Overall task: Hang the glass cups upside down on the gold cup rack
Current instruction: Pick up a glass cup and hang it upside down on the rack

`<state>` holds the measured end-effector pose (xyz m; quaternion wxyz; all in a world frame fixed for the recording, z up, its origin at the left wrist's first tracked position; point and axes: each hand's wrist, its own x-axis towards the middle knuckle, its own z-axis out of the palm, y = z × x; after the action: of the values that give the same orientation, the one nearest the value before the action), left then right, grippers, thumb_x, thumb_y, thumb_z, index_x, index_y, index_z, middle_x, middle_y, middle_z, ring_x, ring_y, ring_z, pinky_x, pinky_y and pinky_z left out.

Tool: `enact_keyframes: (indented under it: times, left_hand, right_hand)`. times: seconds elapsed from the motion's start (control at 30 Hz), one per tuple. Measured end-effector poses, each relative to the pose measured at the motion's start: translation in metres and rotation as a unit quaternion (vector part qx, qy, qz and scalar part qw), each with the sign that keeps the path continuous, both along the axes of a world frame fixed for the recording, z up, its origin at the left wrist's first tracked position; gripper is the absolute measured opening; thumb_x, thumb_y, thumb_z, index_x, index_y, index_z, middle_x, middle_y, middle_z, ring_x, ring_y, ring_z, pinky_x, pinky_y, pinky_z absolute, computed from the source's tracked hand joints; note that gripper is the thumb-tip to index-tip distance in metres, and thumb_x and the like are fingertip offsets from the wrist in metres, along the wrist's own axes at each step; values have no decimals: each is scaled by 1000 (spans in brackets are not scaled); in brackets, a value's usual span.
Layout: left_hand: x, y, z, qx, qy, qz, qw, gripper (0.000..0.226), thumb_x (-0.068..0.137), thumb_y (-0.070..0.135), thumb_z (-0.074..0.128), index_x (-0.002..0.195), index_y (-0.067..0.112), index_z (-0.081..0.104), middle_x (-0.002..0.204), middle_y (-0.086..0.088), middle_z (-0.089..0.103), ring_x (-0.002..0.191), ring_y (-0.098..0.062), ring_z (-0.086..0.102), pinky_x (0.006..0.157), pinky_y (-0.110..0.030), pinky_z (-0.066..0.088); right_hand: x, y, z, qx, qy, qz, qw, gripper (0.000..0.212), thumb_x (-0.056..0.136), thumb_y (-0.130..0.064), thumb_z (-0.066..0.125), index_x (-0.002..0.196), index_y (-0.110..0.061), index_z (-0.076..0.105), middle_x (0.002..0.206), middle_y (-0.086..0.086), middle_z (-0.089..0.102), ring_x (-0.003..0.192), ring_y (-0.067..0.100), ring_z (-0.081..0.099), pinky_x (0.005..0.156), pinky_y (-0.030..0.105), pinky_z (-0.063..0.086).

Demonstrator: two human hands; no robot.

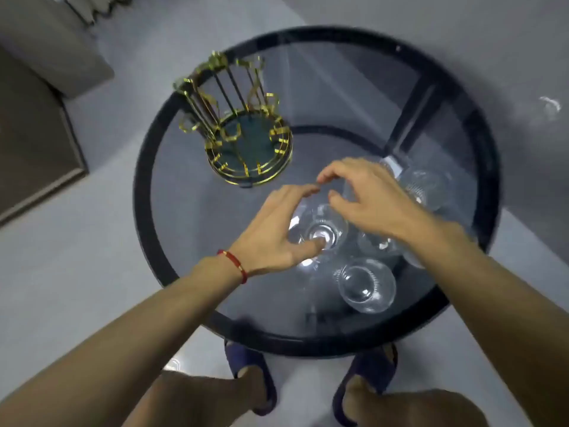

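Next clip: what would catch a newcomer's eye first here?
Probably the two bare hands meeting at frame centre, left hand and right hand, over a cluster of glass cups on the round glass table. Next, the gold cup rack at the table's far left, with no cups visibly hung.

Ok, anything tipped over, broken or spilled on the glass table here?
Nothing stands out. The gold cup rack stands upright and empty; the glass cups sit clustered on the round table, no spill or breakage visible. Both hands hover over them.
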<state>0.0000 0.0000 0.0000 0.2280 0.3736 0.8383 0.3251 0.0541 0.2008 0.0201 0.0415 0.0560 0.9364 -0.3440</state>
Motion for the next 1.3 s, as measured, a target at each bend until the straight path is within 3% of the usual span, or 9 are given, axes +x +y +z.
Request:
enact_keyframes:
  times: [0.23, 0.43, 0.57, 0.73, 0.83, 0.93, 1.03, 1.13, 1.3]
  left_hand:
    - [-19, 4, -64, 74, -5, -115, 991, 105, 69, 38, 93, 148, 7, 32, 151, -2, 45, 138, -7, 46, 115, -24, 36]
    - [-31, 15, -79, 153, 25, -90, 984, 80, 67, 34, 96, 131, 15, 52, 129, 2, 63, 122, -22, 62, 102, -47, 51]
    - [-34, 15, -84, 181, 17, -61, 981, 74, 67, 34, 95, 127, 19, 55, 128, 5, 63, 123, -26, 62, 102, -48, 52]
    - [-23, 7, -83, 218, 11, 61, 974, 70, 65, 37, 94, 123, 26, 56, 120, 8, 68, 116, -19, 66, 99, -45, 55]
    - [-11, -1, -77, 237, 35, 147, 960, 68, 61, 43, 93, 117, 29, 58, 112, 9, 70, 109, -13, 67, 96, -44, 56]
    - [2, -12, -64, 247, 26, 230, 941, 71, 56, 48, 91, 115, 32, 57, 110, 10, 70, 106, -5, 66, 97, -37, 55]
    - [14, -28, -46, 294, -12, 296, 909, 73, 53, 46, 91, 116, 28, 58, 114, 6, 71, 108, -7, 66, 95, -35, 54]
    - [23, -36, -27, 375, -87, 340, 858, 71, 54, 29, 90, 116, 20, 59, 110, 0, 74, 100, -13, 70, 78, -31, 57]
    - [32, -42, -21, 482, -225, 346, 773, 66, 71, 0, 85, 129, 6, 54, 125, -18, 66, 105, -25, 70, 74, -32, 62]
  right_hand:
    - [-21, 13, -38, 173, 15, 175, 969, 35, 96, -36, 44, 118, -26, 69, 107, -10, 78, 109, 16, 70, 129, 42, 9]
    - [-28, 20, -47, 191, 36, 210, 958, 40, 96, -46, 37, 115, -29, 68, 100, -6, 79, 103, 19, 71, 123, 32, 19]
    - [-24, 25, -51, 182, 74, 202, 959, 40, 102, -51, 46, 127, -29, 68, 118, -13, 74, 115, 11, 63, 114, 40, 38]
    - [-16, 25, -48, 156, 64, 176, 970, 47, 107, -50, 40, 140, -27, 65, 140, -13, 67, 134, 1, 56, 133, 37, 8]
    - [-14, 18, -36, 143, 82, 162, 973, 43, 108, -44, 41, 136, -26, 68, 135, -10, 72, 130, 7, 62, 131, 41, 21]
    - [-11, 9, -23, 78, 104, 99, 987, 34, 107, -36, 51, 134, -29, 71, 133, -13, 73, 125, 6, 64, 112, 38, 48]
    - [-9, -13, -18, 9, 97, 51, 994, 33, 105, -38, 54, 133, -31, 70, 132, -11, 72, 124, 9, 65, 109, 37, 51]
    - [-11, -35, -17, -109, 46, 10, 993, 36, 105, -46, 51, 130, -27, 69, 131, -4, 73, 119, 16, 69, 109, 42, 53]
    - [-2, -62, -18, -440, -91, -4, 893, 43, 108, -46, 49, 130, -15, 71, 117, 14, 81, 93, 26, 78, 84, 43, 65]
